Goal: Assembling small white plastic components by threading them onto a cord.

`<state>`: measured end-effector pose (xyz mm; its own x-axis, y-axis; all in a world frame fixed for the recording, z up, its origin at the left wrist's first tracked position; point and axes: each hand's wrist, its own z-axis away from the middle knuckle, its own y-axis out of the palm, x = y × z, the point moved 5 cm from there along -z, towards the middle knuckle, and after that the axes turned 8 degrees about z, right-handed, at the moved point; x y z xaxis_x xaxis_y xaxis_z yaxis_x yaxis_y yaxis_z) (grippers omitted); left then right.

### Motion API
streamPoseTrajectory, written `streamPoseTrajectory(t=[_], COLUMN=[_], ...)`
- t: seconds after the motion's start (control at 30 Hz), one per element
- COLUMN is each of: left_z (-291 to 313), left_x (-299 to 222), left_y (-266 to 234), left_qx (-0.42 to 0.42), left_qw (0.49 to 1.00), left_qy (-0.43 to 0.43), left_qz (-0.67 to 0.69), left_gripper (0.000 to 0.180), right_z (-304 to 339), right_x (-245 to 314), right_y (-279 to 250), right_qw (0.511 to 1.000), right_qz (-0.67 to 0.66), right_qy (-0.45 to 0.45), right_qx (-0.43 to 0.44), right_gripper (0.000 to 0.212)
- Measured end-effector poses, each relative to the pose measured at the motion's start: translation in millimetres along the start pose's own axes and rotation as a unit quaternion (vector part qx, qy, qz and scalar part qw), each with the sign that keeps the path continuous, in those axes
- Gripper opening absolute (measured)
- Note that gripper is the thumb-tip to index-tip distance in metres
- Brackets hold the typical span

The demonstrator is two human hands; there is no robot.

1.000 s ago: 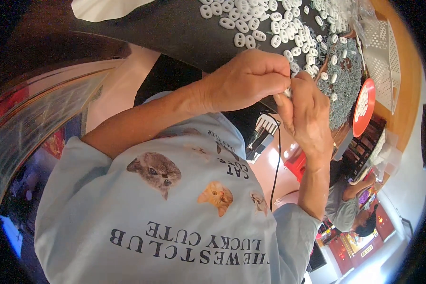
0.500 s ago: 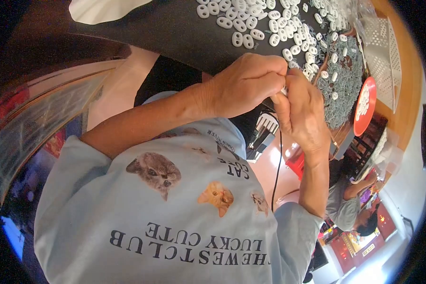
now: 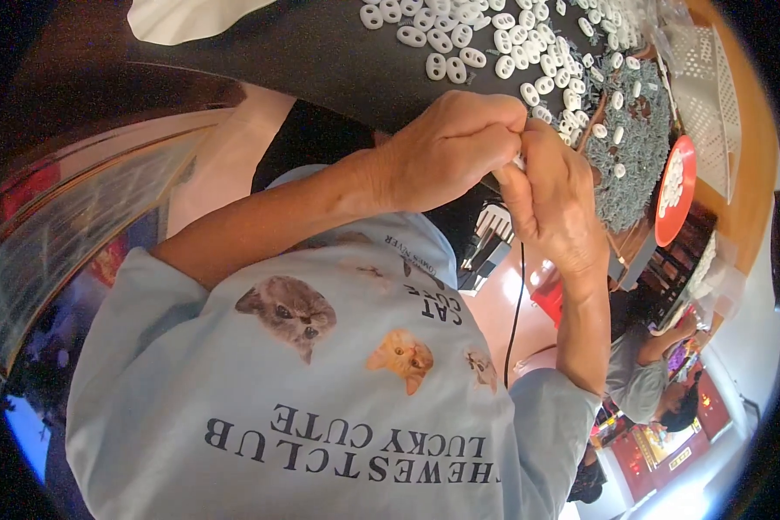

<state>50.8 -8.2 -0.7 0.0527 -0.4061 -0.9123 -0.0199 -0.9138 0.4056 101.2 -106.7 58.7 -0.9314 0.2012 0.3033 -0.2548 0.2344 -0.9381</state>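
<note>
Held close together over the table's near edge, my left hand (image 3: 459, 152) and my right hand (image 3: 562, 195) are both closed, knuckles touching. A small white plastic piece (image 3: 519, 162) peeks out between the fingertips; most of it is hidden by the fingers. Just beyond my hands, many white oval pieces with two holes (image 3: 504, 42) lie scattered on the dark tabletop (image 3: 321, 74). To the right of them is a heap of small grey-blue parts (image 3: 624, 186), with a few white pieces on top.
An orange-red dish (image 3: 665, 227) of small white pieces stands right of the heap. Behind it is a white perforated basket (image 3: 693, 65). A white cloth or bag (image 3: 178, 17) lies far left. Another person (image 3: 646, 373) sits at lower right. A black cable (image 3: 515, 321) hangs below my hands.
My hands stay pressed together in nearly the same pose, with only a slight shift. The table and its contents sit a little further right in the view.
</note>
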Motion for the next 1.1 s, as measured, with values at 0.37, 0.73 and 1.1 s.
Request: streamPoseTrajectory(t=[0.37, 0.73, 1.1], left_z=[0.2, 1.5, 1.4], left_x=[-0.8, -3.6, -6.0], left_y=[1.0, 0.8, 2.5], left_qx=[-0.004, -0.008, -0.002], left_qw=[0.998, 0.998, 0.996], left_qy=[-0.029, -0.033, -0.05], left_qz=[0.048, 0.055, 0.076], left_gripper=[0.016, 0.02, 0.022], right_z=[-1.2, 8.2, 20.6], right_x=[-1.4, -13.4, -22.7], right_y=[1.0, -13.5, -6.2], right_qw=[1.0, 0.974, 0.926], right_qz=[-0.015, -0.184, -0.294], right_qy=[-0.002, 0.123, 0.236], right_qx=[0.003, 0.046, 0.014], right_gripper=[0.026, 0.031, 0.027])
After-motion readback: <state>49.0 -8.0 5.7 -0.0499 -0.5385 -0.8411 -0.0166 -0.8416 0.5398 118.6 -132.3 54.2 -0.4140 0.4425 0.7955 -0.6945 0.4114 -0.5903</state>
